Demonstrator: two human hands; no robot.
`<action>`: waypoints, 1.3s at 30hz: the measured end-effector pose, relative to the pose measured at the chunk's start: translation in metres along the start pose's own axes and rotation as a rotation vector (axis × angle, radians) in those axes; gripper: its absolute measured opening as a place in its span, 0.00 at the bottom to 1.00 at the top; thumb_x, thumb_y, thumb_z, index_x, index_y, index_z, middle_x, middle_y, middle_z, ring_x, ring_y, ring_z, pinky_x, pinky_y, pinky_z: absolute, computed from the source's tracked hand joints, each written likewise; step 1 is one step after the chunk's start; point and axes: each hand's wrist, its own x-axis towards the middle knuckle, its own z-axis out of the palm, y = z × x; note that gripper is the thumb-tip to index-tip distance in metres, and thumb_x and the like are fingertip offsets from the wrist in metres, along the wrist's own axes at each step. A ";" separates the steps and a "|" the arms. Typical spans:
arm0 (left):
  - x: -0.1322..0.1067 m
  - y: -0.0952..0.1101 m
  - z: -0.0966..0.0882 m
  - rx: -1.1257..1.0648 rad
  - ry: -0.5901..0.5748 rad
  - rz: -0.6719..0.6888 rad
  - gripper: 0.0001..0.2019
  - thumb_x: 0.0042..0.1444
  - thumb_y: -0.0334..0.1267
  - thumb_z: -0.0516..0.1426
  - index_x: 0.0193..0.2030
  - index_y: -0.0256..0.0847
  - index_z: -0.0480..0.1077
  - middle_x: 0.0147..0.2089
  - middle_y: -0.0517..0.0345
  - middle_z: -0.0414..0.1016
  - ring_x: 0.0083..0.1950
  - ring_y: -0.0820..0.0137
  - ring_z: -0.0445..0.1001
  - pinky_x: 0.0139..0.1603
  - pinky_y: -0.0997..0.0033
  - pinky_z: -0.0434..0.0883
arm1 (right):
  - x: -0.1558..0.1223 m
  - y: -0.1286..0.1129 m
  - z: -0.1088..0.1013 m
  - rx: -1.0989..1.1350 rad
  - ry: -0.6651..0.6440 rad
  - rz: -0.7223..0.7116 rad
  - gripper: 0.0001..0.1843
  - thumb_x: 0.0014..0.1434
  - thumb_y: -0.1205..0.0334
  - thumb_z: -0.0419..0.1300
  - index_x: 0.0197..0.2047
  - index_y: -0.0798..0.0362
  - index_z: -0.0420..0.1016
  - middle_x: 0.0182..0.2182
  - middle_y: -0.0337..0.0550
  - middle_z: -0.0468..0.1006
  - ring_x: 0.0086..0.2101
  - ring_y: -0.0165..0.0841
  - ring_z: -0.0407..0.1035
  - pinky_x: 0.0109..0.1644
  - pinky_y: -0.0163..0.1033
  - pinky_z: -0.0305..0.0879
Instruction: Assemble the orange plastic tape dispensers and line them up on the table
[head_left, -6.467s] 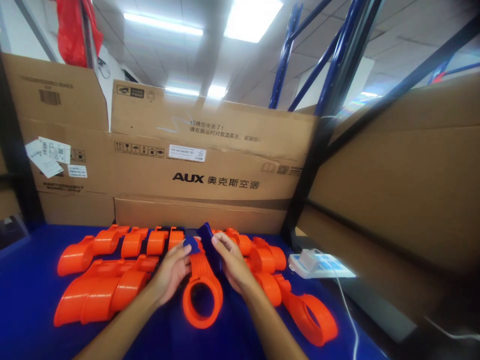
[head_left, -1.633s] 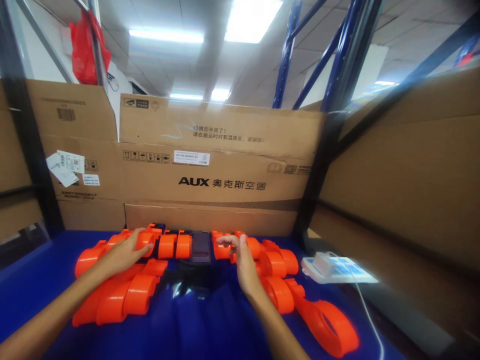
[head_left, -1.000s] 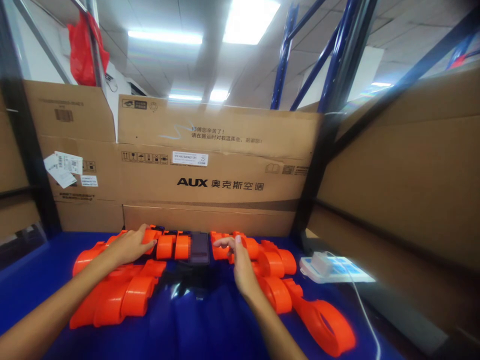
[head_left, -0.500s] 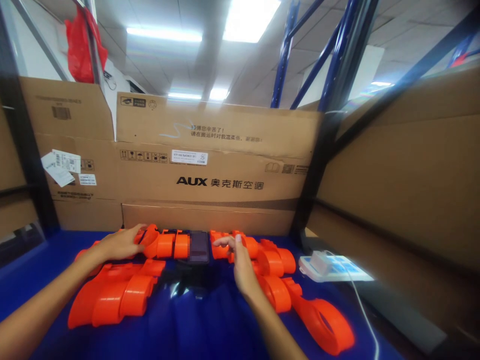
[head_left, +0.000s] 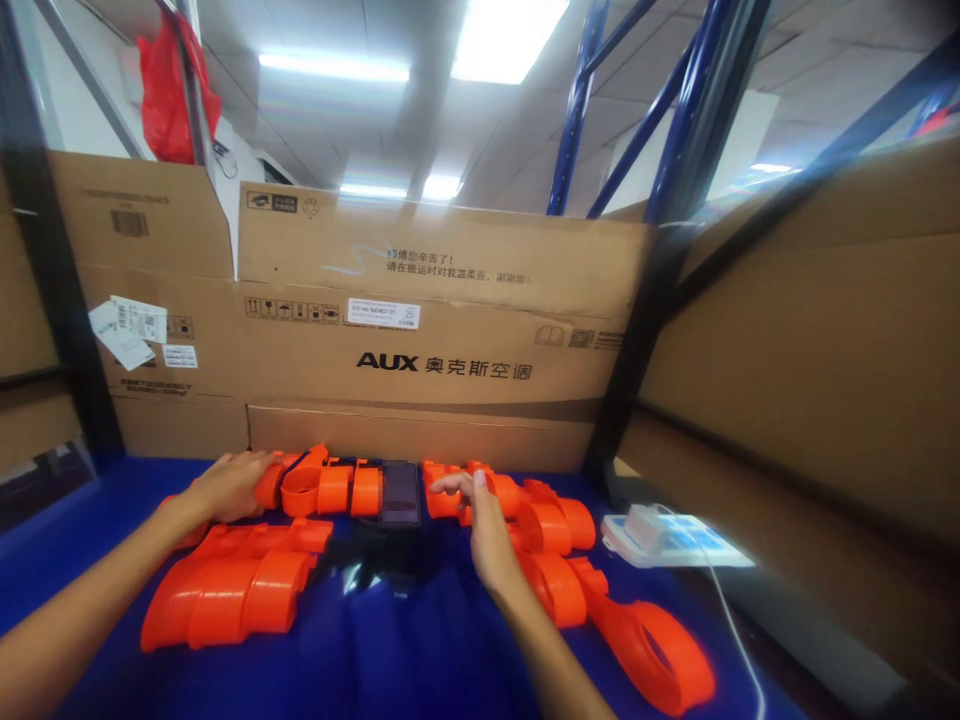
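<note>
My left hand reaches over the back row at the left, thumb in front and fingers bent over an orange plastic loop; its fingertips are partly hidden. Beside it, a wider orange loop leans with a dark strip along its top edge, untouched. My right hand hovers by the orange pieces right of the middle, thumb up and index finger stretched leftward, holding nothing. A dark, flat phone-like object stands between the two groups.
More overlapping orange pieces lie at the front left, and a long loop at the front right. A white power strip with a cable sits at the right. A cardboard wall closes the back, between dark rack posts.
My left hand has slid left along the back row, off the wider orange loop and onto the neighbouring one. My right hand has stayed nearly still. The view has shifted slightly.
</note>
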 end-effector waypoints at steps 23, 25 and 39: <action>-0.066 0.204 -0.010 -0.343 0.128 0.882 0.43 0.47 0.33 0.64 0.70 0.57 0.54 0.64 0.48 0.61 0.61 0.51 0.63 0.63 0.46 0.63 | 0.007 0.017 0.008 0.180 0.002 0.118 0.25 0.62 0.45 0.57 0.57 0.50 0.68 0.25 0.37 0.75 0.26 0.35 0.70 0.30 0.39 0.66; -0.064 0.208 -0.005 -0.410 0.078 0.884 0.43 0.48 0.33 0.64 0.70 0.58 0.55 0.65 0.49 0.60 0.63 0.52 0.62 0.64 0.47 0.62 | 0.009 0.017 0.006 0.210 0.049 0.138 0.23 0.60 0.45 0.59 0.53 0.50 0.70 0.23 0.35 0.73 0.22 0.33 0.67 0.25 0.37 0.62; -0.035 0.239 0.031 -1.884 -0.191 0.068 0.26 0.49 0.45 0.66 0.56 0.41 0.73 0.50 0.46 0.80 0.47 0.59 0.80 0.48 0.64 0.73 | 0.006 0.019 0.014 0.184 -0.098 0.106 0.25 0.62 0.44 0.57 0.56 0.51 0.68 0.25 0.38 0.76 0.23 0.33 0.69 0.26 0.37 0.64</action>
